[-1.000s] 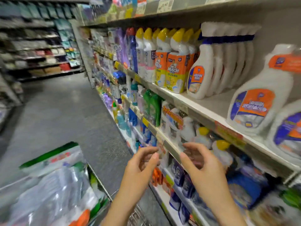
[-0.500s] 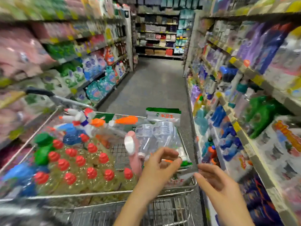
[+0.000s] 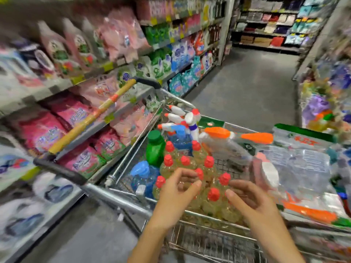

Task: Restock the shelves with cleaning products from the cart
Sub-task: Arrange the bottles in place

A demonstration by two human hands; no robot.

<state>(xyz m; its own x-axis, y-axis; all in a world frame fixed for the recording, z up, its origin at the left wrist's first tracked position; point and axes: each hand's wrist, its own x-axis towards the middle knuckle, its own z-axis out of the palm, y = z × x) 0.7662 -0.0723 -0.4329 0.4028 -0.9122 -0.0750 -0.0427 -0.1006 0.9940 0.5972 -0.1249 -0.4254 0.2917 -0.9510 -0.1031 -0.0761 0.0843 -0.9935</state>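
Both hands are released: fingers loosely curled, palms turned towards each other, grasping nothing. The left hand [image 3: 176,196] sits at about 6 o'clock in the view and the right hand [image 3: 252,204] at about 5 o'clock, a small gap between them.

They hover over the near end of the wire cart [image 3: 121,201], in front of a packed group of yellow bottles with red caps [image 3: 209,161]. These bottles lie directly under the hands and run on towards 12 o'clock from them. Motion blur hides whether any fingertip touches a cap.

At 10 o'clock from the left hand a blue-capped jug [image 3: 141,172] stands in the cart's near left corner, with a green bottle [image 3: 155,150] upright just beyond it. Farther off at 12 o'clock, white spray bottles [image 3: 175,118] with red nozzles point left, and an orange-capped white bottle [image 3: 218,137] lies on its side beside them. At 1 o'clock from the right hand is a pink bottle with a white cap [image 3: 266,174], and a clear plastic pack [image 3: 303,168] fills the cart's right side.

The cart handle [image 3: 91,118] slants away at 10 o'clock. Shelves [image 3: 62,86] of pink refill bags [image 3: 76,114] line the 9 o'clock side, and the grey floor [image 3: 247,88] stretches towards 1 o'clock.
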